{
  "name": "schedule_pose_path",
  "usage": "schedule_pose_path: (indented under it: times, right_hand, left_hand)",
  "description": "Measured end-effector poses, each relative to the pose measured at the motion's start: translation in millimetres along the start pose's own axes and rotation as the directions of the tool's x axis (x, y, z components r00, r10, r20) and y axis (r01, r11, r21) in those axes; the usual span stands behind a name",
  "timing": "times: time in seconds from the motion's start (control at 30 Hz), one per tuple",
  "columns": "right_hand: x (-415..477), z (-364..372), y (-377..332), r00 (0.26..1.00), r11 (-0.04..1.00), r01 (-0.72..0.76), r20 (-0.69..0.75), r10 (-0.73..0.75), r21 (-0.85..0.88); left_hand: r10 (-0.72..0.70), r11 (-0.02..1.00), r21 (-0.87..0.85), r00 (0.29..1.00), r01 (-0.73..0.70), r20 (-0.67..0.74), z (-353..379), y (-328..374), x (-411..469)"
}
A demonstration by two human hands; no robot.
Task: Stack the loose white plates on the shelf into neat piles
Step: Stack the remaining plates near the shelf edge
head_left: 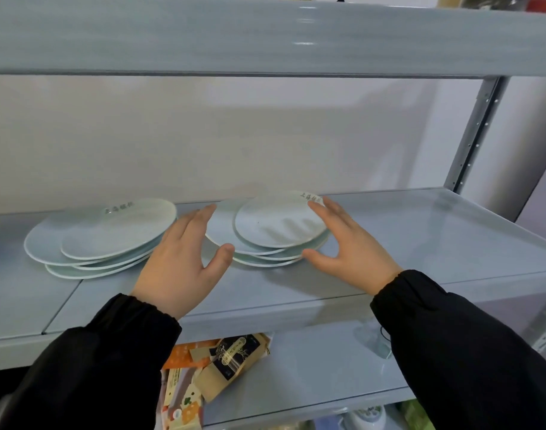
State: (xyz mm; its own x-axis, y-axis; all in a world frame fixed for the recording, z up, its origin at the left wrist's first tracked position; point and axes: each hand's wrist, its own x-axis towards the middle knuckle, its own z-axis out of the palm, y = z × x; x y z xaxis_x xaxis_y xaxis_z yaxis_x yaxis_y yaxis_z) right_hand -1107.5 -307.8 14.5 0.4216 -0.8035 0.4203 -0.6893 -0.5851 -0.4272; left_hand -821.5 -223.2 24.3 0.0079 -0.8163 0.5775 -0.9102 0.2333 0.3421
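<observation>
Here, left hand (185, 259) and right hand (349, 246) flank an uneven plate pile (275, 226).
Both spread wide, gripping nothing.

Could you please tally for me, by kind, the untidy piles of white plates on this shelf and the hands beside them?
Untidy plate piles: 2, the left pile and the right pile.
Hands: 2, the left hand and the right hand.
Total: 4.

Left pile (104, 234) beside right pile (275, 228) on shelf (420, 237)
</observation>
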Motion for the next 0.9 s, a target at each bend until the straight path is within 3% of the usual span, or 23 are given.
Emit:
schedule_pose_path:
  times: [0.17, 0.33, 0.5, 0.63, 0.9]
  right_hand:
    - [1, -4, 10, 0.993, 0.944, -0.086, -0.044, 0.106, 0.317]
    - [6, -1, 27, 0.944, 0.725, -0.239, -0.019, 0.328, 0.646]
    - [21, 3, 41, 0.896, 0.612, -0.370, 0.094, 0.434, 0.699]
    - [31, 12, 41, 0.916, 0.616, -0.357, 0.134, 0.378, 0.702]
    - [32, 24, 44, 0.963, 0.704, -0.236, 0.064, 0.262, 0.670]
  left_hand:
    - [-0.119, 0.978, -0.166, 0.991, 0.127, 0.059, 15, -14, 7]
    - [-0.300, 0.830, -0.434, 0.936, 0.351, 0.183, 29, -28, 16]
    - [-0.428, 0.697, -0.526, 0.871, 0.488, 0.241, 42, -39, 35]
    - [-0.432, 0.562, -0.632, 0.841, 0.533, 0.325, 53, -56, 45]
    - [-0.311, 0.668, -0.616, 0.908, 0.419, 0.281, 57, -60, 37]
